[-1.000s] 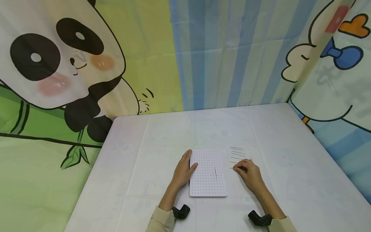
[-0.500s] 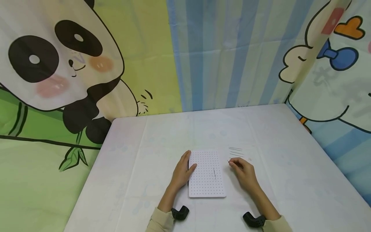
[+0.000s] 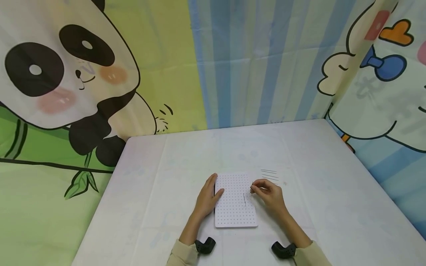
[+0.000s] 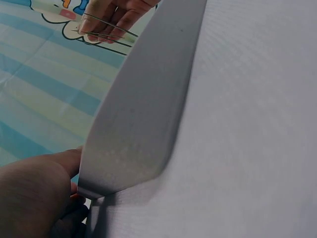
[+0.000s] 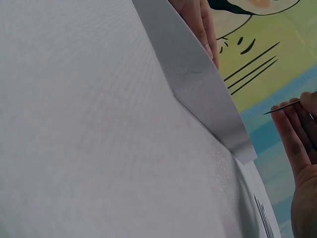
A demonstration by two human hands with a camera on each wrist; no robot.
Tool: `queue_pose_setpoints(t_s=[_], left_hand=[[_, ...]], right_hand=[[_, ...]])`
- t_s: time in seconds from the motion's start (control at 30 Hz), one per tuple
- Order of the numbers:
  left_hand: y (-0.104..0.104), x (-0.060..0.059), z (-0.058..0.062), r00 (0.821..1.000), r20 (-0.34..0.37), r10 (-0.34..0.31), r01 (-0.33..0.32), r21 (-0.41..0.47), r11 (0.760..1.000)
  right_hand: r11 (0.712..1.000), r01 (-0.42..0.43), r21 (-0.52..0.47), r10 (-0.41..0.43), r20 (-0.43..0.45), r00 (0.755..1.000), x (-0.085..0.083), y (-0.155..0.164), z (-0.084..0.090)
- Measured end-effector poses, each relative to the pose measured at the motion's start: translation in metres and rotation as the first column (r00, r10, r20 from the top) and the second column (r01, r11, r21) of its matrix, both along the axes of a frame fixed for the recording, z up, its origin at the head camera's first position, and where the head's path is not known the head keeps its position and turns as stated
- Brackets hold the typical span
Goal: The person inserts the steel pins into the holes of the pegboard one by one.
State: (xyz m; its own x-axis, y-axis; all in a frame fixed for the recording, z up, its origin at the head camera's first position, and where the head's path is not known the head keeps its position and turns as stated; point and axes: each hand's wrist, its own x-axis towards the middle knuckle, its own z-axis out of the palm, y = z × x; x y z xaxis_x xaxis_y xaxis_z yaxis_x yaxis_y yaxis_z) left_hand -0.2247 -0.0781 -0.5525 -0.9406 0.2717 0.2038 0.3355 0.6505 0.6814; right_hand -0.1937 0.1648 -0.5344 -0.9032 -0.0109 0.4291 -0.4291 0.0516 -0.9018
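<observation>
A white perforated board [image 3: 234, 201] lies flat on the white table [image 3: 166, 177], with one thin dark pin [image 3: 244, 199] standing in it. My left hand [image 3: 208, 195] rests against the board's left edge, thumb on its top face. My right hand [image 3: 267, 194] hovers at the board's right edge and pinches a thin dark pin [image 5: 282, 107] between its fingertips. In the left wrist view the board's grey edge [image 4: 143, 109] runs up toward the right hand [image 4: 111, 15] with its pin. Several more pins [image 3: 270, 174] lie in a row to the right of the board.
Cartoon fabric backdrops wall the table: a panda [image 3: 63, 77] at the left, blue stripes [image 3: 253, 62] behind, a duck [image 3: 376, 66] at the right. Black wrist mounts [image 3: 205, 245] sit at both cuffs.
My right hand left the row of pins with one pin pinched and moved left, up to the board's right edge. The left hand stayed on the board.
</observation>
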Motion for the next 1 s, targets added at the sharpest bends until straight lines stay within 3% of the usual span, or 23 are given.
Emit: queue_pose_setpoints(t_s=[0.2, 0.37, 1.0], left_hand=[[-0.001, 0.000, -0.002, 1.000, -0.008, 0.002, -0.002, 0.001, 1.000], [-0.001, 0.000, -0.003, 1.000, 0.002, 0.005, -0.005, -0.001, 1.000], [-0.001, -0.001, -0.004, 1.000, -0.030, -0.007, 0.007, 0.009, 1.000]], right_hand=[[0.995, -0.055, 0.086, 0.064, -0.106, 0.992, 0.005, -0.010, 0.014], [0.985, -0.088, 0.148, 0.106, -0.119, 0.987, 0.008, -0.014, 0.023], [0.948, -0.022, 0.318, 0.077, -0.163, 0.984, 0.009, -0.021, 0.020]])
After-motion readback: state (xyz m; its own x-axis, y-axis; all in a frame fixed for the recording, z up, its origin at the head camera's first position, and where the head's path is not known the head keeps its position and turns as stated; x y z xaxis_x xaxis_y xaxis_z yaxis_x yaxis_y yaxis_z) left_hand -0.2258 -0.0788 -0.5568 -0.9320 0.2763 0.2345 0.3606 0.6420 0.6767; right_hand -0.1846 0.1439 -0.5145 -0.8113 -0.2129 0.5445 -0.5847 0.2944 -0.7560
